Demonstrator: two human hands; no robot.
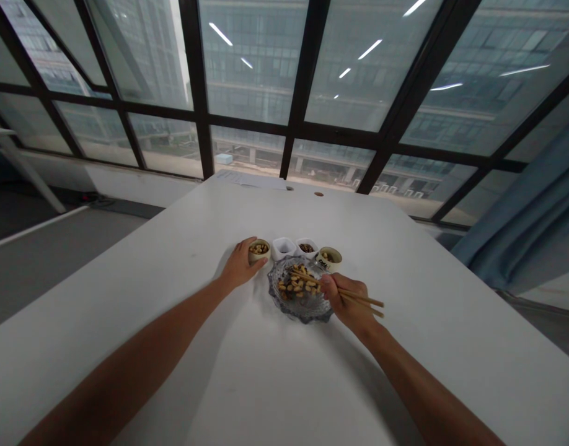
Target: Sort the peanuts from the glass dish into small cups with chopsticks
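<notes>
My left hand is wrapped round the side of a small round cup that has nuts in it. In my right hand is a pair of chopsticks, their tips down among the nuts in a scalloped glass bowl. Dark pieces, perhaps seeds, lie among those nuts. Behind the bowl stand a white square dish with little visible inside and another white dish holding dark seeds. To their right is a second round cup with a few light pieces in it.
All of this stands on a white table. Papers lie at its far edge, near two small round spots. Dark-framed windows rise behind, a blue curtain hangs at the right, and another table's leg shows at the left.
</notes>
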